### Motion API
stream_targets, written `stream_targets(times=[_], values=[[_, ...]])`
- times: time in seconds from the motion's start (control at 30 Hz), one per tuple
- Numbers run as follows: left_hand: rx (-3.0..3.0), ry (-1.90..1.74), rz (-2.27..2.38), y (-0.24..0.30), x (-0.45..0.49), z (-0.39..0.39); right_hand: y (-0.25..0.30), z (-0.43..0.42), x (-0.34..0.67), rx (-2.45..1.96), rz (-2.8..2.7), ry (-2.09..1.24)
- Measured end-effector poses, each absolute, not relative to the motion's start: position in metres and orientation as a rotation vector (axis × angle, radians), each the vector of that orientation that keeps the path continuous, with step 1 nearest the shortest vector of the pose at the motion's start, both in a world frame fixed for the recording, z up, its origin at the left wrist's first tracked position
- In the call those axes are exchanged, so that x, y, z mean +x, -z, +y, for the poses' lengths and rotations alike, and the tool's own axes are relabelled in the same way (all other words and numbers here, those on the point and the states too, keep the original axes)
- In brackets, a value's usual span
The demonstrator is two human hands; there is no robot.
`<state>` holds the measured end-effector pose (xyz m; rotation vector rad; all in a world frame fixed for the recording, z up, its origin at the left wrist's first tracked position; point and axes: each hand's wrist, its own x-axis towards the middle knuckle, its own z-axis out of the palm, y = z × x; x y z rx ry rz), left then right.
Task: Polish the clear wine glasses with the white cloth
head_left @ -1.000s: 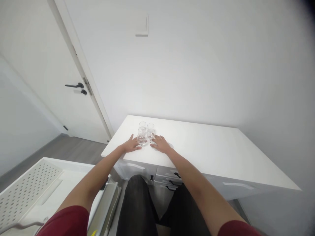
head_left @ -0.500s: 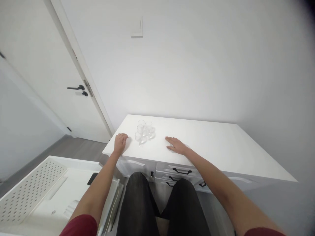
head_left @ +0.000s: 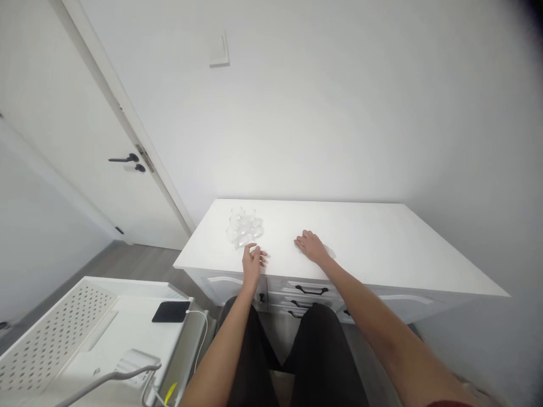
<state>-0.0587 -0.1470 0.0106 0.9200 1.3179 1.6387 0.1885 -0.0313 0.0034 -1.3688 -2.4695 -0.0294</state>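
Observation:
Several small clear stemmed glasses stand bunched together near the back left of a white desk. My left hand rests at the desk's front edge, just in front of the glasses, fingers loosely spread and holding nothing. My right hand lies flat on the desktop to the right of the glasses, palm down, fingers apart, empty. Neither hand touches the glasses.
Drawers with black handles run under the desktop, above my dark-trousered knees. A white perforated cart at the lower left carries a black phone on a cable. A white door with a black handle stands at the left.
Both hands have left the glasses. The left went out to the desk's left corner, then came back to the front edge below the glasses. The right slid to the right and stays flat.

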Motion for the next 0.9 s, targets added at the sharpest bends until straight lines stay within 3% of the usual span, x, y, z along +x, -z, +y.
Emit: stream_targets(times=[0.67, 0.9], values=[[0.551, -1.540, 0.782, -0.019, -0.077, -0.089, 0.004, -0.077, 0.236, -1.238, -1.869, -0.613], [0.467, -1.556, 0.657, -0.040, -0.059, -0.101, -0.007, -0.111, 0.212, -1.362, -1.262, -0.705]])
